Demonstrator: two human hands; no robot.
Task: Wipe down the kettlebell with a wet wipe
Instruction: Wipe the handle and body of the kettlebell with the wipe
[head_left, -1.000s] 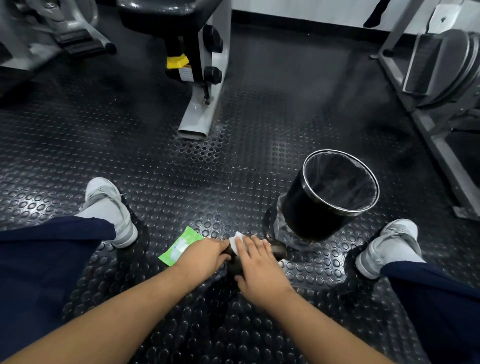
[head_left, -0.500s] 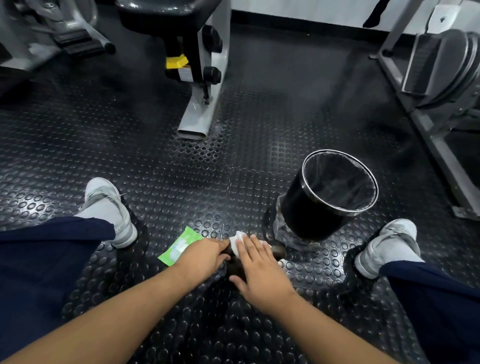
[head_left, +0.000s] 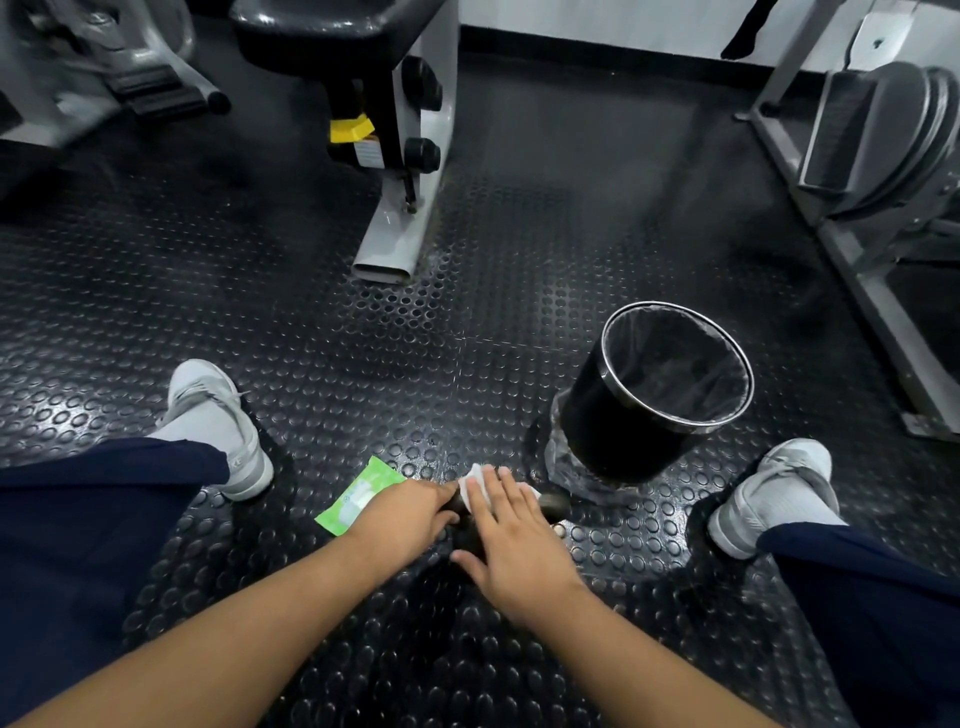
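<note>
The kettlebell sits on the studded rubber floor between the person's spread legs, mostly hidden under both hands. The left hand curls its fingers round the kettlebell's left side, probably to stop it rolling. The right hand lies flat on top, fingers straight, pressing the white wet wipe against the metal so that a broad patch is cleaned. A green wipe packet lies just left of the kettlebell, and a lined bin stands just beyond it to the right, both within easy reach.
</note>
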